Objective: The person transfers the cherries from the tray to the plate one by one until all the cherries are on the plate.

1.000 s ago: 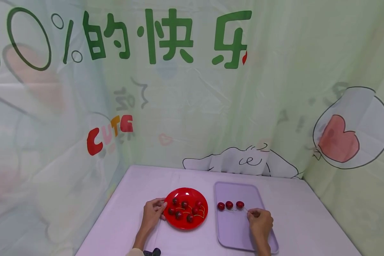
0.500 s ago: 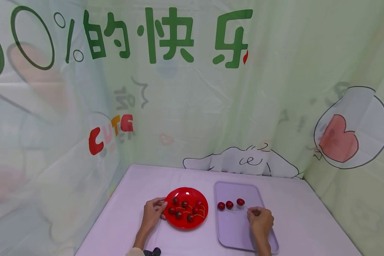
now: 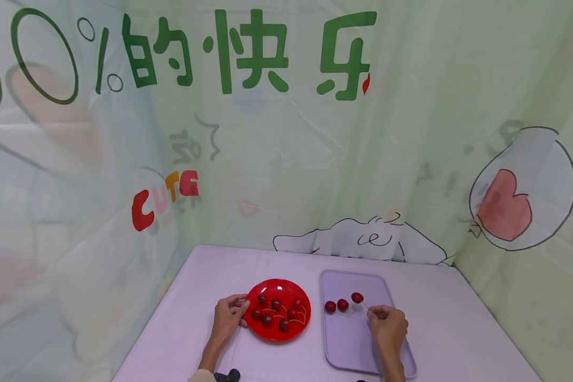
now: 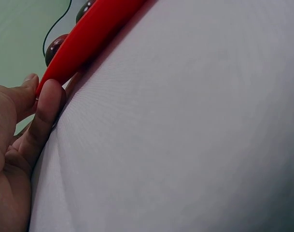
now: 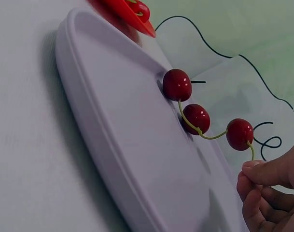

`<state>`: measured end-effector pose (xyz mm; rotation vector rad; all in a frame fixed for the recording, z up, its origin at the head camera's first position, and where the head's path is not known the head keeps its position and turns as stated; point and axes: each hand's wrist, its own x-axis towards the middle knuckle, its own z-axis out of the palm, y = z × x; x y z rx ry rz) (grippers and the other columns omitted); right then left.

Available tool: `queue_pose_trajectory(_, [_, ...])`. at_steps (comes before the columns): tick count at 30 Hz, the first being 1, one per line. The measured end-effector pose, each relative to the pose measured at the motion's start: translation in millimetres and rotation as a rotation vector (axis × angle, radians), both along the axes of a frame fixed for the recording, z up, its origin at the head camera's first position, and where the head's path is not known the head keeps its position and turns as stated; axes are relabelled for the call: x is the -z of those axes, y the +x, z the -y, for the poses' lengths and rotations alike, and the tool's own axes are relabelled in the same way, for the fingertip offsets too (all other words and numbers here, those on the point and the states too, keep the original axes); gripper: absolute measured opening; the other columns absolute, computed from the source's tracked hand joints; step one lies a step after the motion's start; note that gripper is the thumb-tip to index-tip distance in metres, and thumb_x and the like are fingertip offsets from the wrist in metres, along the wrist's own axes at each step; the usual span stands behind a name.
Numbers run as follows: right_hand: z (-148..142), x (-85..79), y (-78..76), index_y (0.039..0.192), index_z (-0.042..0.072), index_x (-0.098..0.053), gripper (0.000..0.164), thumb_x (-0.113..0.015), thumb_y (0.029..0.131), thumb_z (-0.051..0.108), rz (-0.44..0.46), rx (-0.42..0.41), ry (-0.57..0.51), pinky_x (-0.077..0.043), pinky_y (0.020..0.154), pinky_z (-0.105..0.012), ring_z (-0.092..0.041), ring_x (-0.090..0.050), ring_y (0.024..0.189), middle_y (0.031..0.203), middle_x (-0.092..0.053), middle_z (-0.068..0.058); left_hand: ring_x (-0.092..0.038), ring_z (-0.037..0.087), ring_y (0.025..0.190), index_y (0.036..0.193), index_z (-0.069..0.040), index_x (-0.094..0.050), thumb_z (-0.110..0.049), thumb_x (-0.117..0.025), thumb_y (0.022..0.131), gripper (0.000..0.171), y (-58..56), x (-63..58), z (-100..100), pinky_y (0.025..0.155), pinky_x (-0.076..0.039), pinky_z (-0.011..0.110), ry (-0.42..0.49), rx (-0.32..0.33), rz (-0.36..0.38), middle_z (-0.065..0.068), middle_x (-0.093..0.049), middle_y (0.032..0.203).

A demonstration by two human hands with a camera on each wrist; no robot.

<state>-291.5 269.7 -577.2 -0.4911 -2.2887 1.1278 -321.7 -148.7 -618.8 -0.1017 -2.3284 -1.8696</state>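
My right hand (image 3: 389,326) pinches the thin stem of a red cherry (image 5: 240,134) between thumb and fingertips over the lilac tray (image 3: 353,345). Two more cherries sit on that tray to the left, one at its left edge (image 3: 330,307) and one beside it (image 5: 195,119); their yellow-green stems run toward the held one in the right wrist view. With thumb above and fingers below, my left hand (image 3: 230,315) grips the left rim of a red plate (image 3: 277,287). Several dark red cherries (image 3: 284,324) with stems lie on the plate.
The plate and tray stand side by side on a pale table (image 3: 248,366). Printed curtains (image 3: 286,175) hang behind it and along both sides. A small black object (image 3: 228,376) shows by the left wrist at the lower edge.
The pinched cherry has risen slightly off to the back of the tray, with my right hand shifting a little up and left. My left hand and the plate stay in place.
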Motion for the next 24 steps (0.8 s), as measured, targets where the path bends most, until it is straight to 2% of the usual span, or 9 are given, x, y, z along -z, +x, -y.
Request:
queue_pose_trajectory(6, [3.9, -0.4, -1.6, 0.086, -0.006, -0.082, 0.005, -0.081, 0.088, -0.002, -0.026, -0.015, -0.01, -0.045, 0.06, -0.027, -0.01, -0.063, 0.058, 0.075, -0.079, -0.018, -0.07, 0.015, 0.056, 0.136, 0.002, -0.072, -0.014, -0.074, 0.105, 0.035, -2.1, 2.1, 0.4, 0.062, -0.063, 0.02, 0.008, -0.004, 0.005, 0.021, -0.076, 0.108])
queue_pose_trajectory(13, [11.5, 0.9, -2.2, 0.085, -0.001, -0.084, 0.005, -0.081, 0.086, -0.005, -0.072, -0.049, -0.009, -0.046, 0.057, -0.02, -0.007, -0.064, 0.059, 0.076, -0.08, -0.016, -0.07, 0.015, 0.055, 0.135, 0.002, -0.072, -0.015, -0.075, 0.105, 0.035, -3.6, 4.5, 1.3, 0.061, -0.062, 0.02, 0.014, -0.006, 0.003, 0.021, -0.077, 0.109])
queue_pose_trajectory(18, [16.0, -1.2, -0.8, 0.088, -0.001, -0.084, 0.005, -0.083, 0.084, -0.004, -0.052, -0.072, -0.039, -0.046, 0.058, -0.018, -0.004, -0.064, 0.059, 0.076, -0.08, -0.014, -0.069, 0.015, 0.055, 0.136, 0.003, -0.071, -0.014, -0.074, 0.105, 0.035, 0.3, 0.1, -0.5, 0.061, -0.062, 0.02, 0.002, -0.002, -0.002, 0.022, -0.076, 0.109])
queue_pose_trajectory(24, [21.5, -4.0, -4.5, 0.091, -0.004, -0.084, 0.005, -0.085, 0.086, -0.003, -0.038, -0.116, -0.098, -0.05, 0.055, -0.015, -0.002, -0.066, 0.059, 0.078, -0.081, -0.015, -0.069, 0.014, 0.054, 0.137, 0.003, -0.071, -0.013, -0.074, 0.105, 0.036, 0.4, 0.3, -1.4, 0.061, -0.062, 0.019, -0.002, -0.005, -0.002, 0.022, -0.076, 0.106])
